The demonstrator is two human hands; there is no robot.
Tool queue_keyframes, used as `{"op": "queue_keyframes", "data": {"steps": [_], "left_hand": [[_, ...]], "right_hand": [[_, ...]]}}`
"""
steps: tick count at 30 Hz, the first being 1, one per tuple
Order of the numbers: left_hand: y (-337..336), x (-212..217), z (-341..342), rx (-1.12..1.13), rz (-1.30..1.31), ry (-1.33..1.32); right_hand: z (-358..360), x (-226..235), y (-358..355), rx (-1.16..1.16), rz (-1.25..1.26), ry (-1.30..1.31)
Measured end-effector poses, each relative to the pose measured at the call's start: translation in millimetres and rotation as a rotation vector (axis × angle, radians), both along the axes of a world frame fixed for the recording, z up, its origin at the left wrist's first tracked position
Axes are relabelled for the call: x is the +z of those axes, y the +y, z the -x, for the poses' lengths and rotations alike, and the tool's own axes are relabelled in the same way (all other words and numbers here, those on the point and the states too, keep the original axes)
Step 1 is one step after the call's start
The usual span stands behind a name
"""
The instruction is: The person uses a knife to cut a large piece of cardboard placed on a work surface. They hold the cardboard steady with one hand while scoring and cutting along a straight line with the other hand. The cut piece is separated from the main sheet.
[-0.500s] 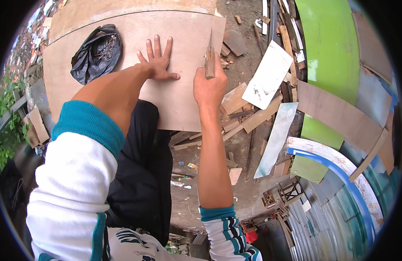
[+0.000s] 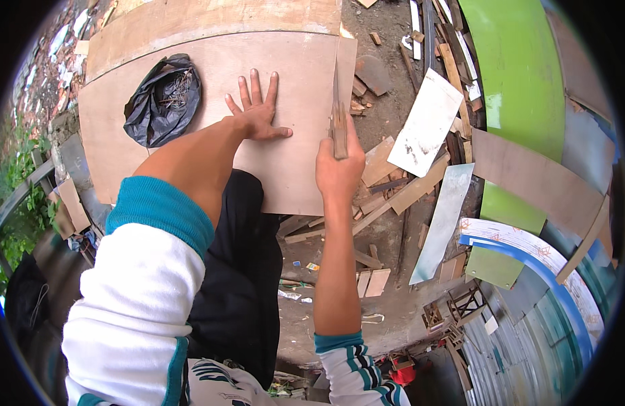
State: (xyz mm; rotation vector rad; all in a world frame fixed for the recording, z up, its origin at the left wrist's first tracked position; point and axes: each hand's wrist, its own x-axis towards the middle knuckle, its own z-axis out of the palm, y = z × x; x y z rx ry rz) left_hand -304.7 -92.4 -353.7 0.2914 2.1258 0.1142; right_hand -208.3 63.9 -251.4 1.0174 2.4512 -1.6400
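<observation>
A sheet of plywood lies in front of me. My left hand rests flat on it, fingers spread, pressing nothing else. My right hand grips the wooden handle of a handsaw at the sheet's right side. The saw's blade is seen nearly edge-on, in a cut running lengthwise from the far edge; a narrow strip lies right of it. A black plastic bag full of nails sits on the sheet, left of my left hand. My dark-trousered knee is by the near edge.
Wood offcuts litter the ground at the right, with a white board and a pale strip among them. Farther right are a green panel and a long brown board. Corrugated metal sheets lie lower right.
My right hand has drawn the saw back toward me along the cut. My left hand stays in place on the plywood. The whole view has shifted slightly.
</observation>
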Motion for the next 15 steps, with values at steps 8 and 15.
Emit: {"op": "queue_keyframes", "data": {"steps": [8, 15], "left_hand": [[-13.3, -3.9, 4.4, 0.066, 0.0, 0.011], [-4.7, -1.2, 3.1, 0.057, -0.007, 0.026]], "right_hand": [[-42.5, 51.6, -13.5, 0.05, 0.029, -0.078], [-46.9, 32.3, -5.7, 0.018, 0.001, 0.042]]}}
